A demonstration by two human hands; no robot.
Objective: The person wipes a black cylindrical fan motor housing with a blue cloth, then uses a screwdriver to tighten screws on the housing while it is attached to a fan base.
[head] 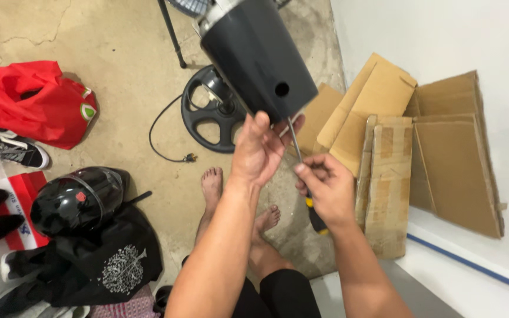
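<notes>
The housing (257, 56) hangs above the round base (213, 109). Left of the base lies the bag (33, 103), with the helmet (78, 197) nearer; cardboard (419, 147) leans against the wall (443, 35) on the right.

One head-worn camera looks steeply down from the person's own eye level, along both forearms to the hands, which sit close, near the frame's middle. Beyond them it takes in the concrete floor (119, 53), the bare feet (213, 188) directly below, and a white wall (443, 35) running along the right edge. There is no second view to share any part with.
</notes>
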